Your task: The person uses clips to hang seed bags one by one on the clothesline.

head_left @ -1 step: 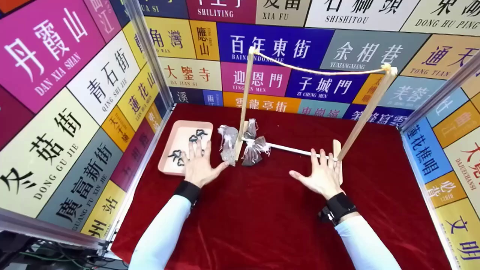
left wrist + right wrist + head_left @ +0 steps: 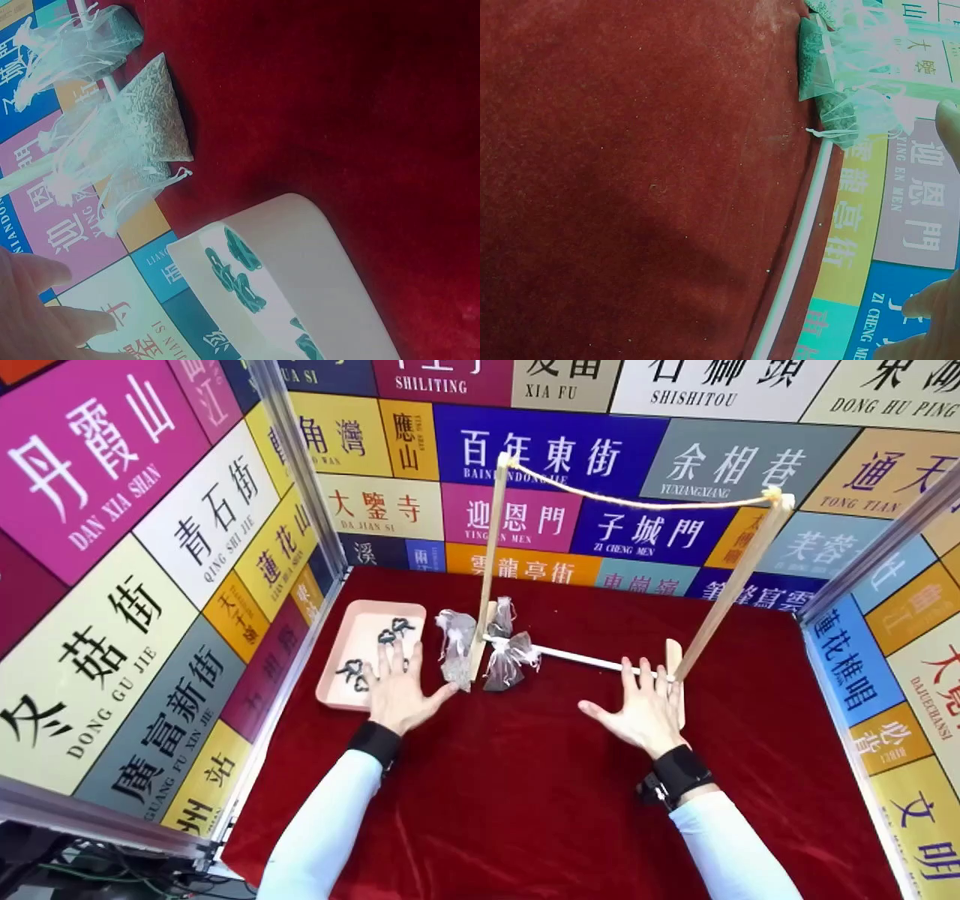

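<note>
My left hand (image 2: pixel 397 690) is spread, palm down, at the right side of a pale pink tray (image 2: pixel 330 690). Small dark green pieces (image 2: pixel 352 669), perhaps clips, lie in that tray; the hand partly hides some. Sheer drawstring sachets (image 2: pixel 506 664) with grainy filling cluster round the foot of the left post (image 2: pixel 491 540) of a wooden frame; the left wrist view shows one filled sachet (image 2: pixel 157 112) closely. Fingers spread, my right hand (image 2: pixel 641 709) is at the right post's foot, over the end of a white rod (image 2: pixel 574 655). Whether it touches the rod I cannot tell. Neither hand grips anything.
A slack string (image 2: pixel 637 502) joins the tops of the left and right posts (image 2: pixel 731 585). Dark red cloth (image 2: pixel 525 795) covers the table. Sign-printed panels (image 2: pixel 555 446) enclose the back and sides, with metal uprights (image 2: pixel 296 457) at the corners.
</note>
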A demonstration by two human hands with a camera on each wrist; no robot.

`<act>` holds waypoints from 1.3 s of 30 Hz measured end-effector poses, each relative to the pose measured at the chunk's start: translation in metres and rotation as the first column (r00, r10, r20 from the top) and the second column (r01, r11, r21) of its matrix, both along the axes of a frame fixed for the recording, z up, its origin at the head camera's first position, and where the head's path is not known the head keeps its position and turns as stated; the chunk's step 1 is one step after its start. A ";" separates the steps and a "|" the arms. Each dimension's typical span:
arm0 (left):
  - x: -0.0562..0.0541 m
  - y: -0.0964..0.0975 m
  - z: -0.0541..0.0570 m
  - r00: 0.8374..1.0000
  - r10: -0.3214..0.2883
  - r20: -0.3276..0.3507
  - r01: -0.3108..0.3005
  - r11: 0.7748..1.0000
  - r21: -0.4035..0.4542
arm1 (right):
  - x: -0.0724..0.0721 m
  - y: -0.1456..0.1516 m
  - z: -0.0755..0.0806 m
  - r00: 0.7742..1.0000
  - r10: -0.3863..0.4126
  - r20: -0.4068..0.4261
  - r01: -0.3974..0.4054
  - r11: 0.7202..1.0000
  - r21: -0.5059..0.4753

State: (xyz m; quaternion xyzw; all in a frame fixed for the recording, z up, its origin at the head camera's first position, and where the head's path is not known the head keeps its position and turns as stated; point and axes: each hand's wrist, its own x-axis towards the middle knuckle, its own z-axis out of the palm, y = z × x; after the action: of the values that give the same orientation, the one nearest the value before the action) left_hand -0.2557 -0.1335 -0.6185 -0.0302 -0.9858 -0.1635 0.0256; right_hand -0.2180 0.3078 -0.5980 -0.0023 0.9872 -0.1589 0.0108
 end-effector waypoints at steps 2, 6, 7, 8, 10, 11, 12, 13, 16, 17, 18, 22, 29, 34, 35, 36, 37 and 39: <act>0.000 0.001 0.000 1.000 -0.007 -0.001 0.007 1.000 0.012 | 0.000 0.000 0.000 1.000 0.005 -0.025 -0.005 1.000 -0.006; 0.001 0.003 0.000 0.999 -0.026 -0.025 0.027 0.999 0.034 | 0.002 0.001 -0.001 0.993 0.028 -0.112 -0.031 0.999 -0.026; 0.001 0.003 0.000 0.999 -0.031 -0.038 0.033 0.998 0.044 | 0.002 0.001 -0.001 0.991 0.034 -0.132 -0.038 0.999 -0.033; 0.001 0.004 0.000 0.998 -0.035 -0.053 0.038 0.998 0.046 | 0.002 0.002 -0.001 0.988 0.038 -0.147 -0.045 0.998 -0.040; 0.000 0.004 0.000 0.995 -0.042 -0.087 0.047 0.998 0.050 | 0.002 0.002 0.000 0.986 0.043 -0.162 -0.052 0.997 -0.055; 0.000 0.004 -0.001 0.994 -0.046 -0.102 0.051 0.997 0.052 | 0.002 0.001 0.000 0.986 0.043 -0.164 -0.054 0.996 -0.064; -0.001 0.004 -0.001 0.992 -0.049 -0.118 0.055 0.997 0.053 | 0.001 0.001 0.000 0.985 0.044 -0.166 -0.056 0.996 -0.073; -0.001 0.003 -0.002 0.990 -0.051 -0.129 0.057 0.997 0.050 | 0.001 0.001 0.000 0.984 0.047 -0.169 -0.061 0.995 -0.079; -0.002 0.002 -0.003 0.983 -0.055 -0.173 0.063 0.997 0.042 | 0.001 0.000 -0.002 0.981 0.051 -0.189 -0.071 0.993 -0.099; -0.002 0.001 -0.004 0.981 -0.054 -0.184 0.062 0.997 0.039 | 0.001 0.000 -0.002 0.979 0.054 -0.198 -0.075 0.992 -0.101; -0.002 0.001 -0.005 0.980 -0.053 -0.194 0.062 0.997 0.037 | 0.000 0.000 -0.003 0.976 0.057 -0.208 -0.080 0.992 -0.102; -0.003 -0.003 -0.011 0.980 -0.044 -0.196 0.051 0.998 0.033 | 0.000 -0.002 -0.006 0.970 0.069 -0.235 -0.094 0.991 -0.098; -0.007 -0.011 -0.016 0.981 0.004 -0.195 0.011 0.997 0.073 | 0.001 0.000 -0.008 0.970 0.069 -0.232 -0.092 0.992 -0.087; -0.015 -0.023 -0.019 0.983 0.063 -0.175 -0.048 0.995 0.085 | 0.003 0.000 -0.009 0.976 0.071 -0.207 -0.090 0.993 -0.082; -0.018 -0.025 -0.020 0.984 0.078 -0.161 -0.064 0.994 0.089 | 0.003 0.000 -0.009 0.977 0.072 -0.199 -0.090 0.993 -0.080; -0.020 -0.028 -0.022 0.986 0.092 -0.142 -0.080 0.993 0.087 | 0.003 0.000 -0.009 0.979 0.073 -0.191 -0.089 0.993 -0.079; -0.023 -0.031 -0.023 0.987 0.105 -0.120 -0.096 0.992 0.082 | 0.004 0.001 -0.009 0.980 0.074 -0.183 -0.089 0.993 -0.077; -0.030 -0.038 -0.024 0.989 0.132 -0.069 -0.127 0.990 0.068 | 0.004 0.001 -0.009 0.983 0.074 -0.170 -0.088 0.993 -0.073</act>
State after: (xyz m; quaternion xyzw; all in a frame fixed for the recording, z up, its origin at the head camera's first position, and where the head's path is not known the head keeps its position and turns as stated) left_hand -0.2854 -0.1710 -0.6424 0.0287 -0.9783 -0.1915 0.0732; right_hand -0.2137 0.3087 -0.6071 -0.0562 0.9766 -0.1970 -0.0656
